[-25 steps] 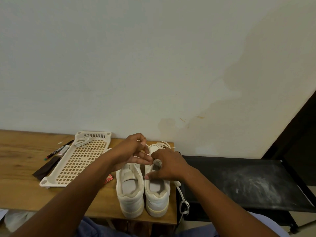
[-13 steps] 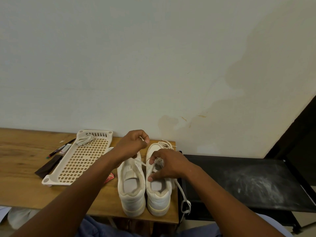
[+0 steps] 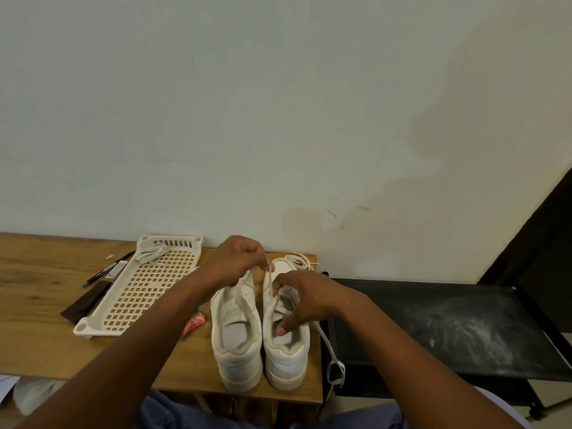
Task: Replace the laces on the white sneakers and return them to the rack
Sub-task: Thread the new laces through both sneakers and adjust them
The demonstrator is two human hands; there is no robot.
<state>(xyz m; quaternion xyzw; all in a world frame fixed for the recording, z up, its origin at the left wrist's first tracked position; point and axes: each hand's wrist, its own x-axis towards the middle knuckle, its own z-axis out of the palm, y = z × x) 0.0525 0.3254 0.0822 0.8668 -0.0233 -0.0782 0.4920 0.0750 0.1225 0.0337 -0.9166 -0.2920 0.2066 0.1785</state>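
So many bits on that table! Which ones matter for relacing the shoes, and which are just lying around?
Part of the job:
left sneaker
right sneaker
lace pinched by the left hand, steadied by the right hand
bundled laces in the plastic tray

Lying about:
pens
dark strap
red wrapper
black stand

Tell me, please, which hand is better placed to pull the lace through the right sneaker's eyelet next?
Probably the left hand: it already pinches the lace above the right sneaker, while the right hand rests on that shoe, steadying it.
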